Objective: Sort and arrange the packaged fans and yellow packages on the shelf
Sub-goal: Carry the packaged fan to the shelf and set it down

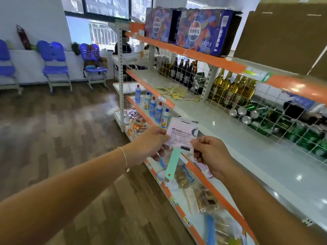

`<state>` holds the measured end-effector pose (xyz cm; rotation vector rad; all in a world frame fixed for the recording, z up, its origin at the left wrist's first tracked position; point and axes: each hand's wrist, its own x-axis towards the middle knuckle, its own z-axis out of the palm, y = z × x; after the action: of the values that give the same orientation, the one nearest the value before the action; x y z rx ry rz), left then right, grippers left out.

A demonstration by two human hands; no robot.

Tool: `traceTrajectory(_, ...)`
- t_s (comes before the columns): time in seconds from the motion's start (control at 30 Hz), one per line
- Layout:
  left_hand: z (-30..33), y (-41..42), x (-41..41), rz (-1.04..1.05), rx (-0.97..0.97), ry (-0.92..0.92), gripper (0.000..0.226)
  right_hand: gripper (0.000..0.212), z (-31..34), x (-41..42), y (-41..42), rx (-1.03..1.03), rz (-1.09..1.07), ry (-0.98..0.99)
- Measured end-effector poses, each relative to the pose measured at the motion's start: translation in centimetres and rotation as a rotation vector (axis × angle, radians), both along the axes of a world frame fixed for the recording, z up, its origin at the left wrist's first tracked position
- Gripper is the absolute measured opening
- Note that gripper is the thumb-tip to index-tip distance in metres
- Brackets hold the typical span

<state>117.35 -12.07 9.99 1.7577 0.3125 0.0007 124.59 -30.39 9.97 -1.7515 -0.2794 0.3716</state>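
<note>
Both grips, left hand [150, 142] and right hand [210, 152], pinched on packaged fan [182, 135], printed label unreadable.

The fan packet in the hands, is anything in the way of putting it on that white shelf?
Nothing visible is. Both hands, left and right, pinch the packaged fan at the shelf's orange front edge, and the white shelf behind it is bare. The yellow packages lie further along.
</note>
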Motion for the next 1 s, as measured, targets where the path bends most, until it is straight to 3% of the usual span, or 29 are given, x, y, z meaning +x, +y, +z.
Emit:
traceTrajectory(0.2, -1.8, 3.3, 6.5, -0.062, 0.225, -0.041, 0.056, 0.021, -2.1, 7.3, 4.3, -0.014, 0.032, 0.052)
traceTrajectory(0.67, -1.7, 20.8, 24.1, -0.100, 0.526, 0.003, 0.089, 0.010, -1.0, 24.5, 22.2, 0.016, 0.100, 0.149)
traceTrajectory(0.9, -1.2, 30.0, 32.1, -0.053, 0.664, -0.019, 0.056, 0.013, -0.9, 32.6, 31.0, 0.046, 0.092, 0.151)
traceTrajectory(1.0, -1.6, 33.2, 35.0, -0.042, 0.679, -0.024, 0.059, 0.014, -1.1, 35.6, 34.3, 0.035, 0.095, 0.151)
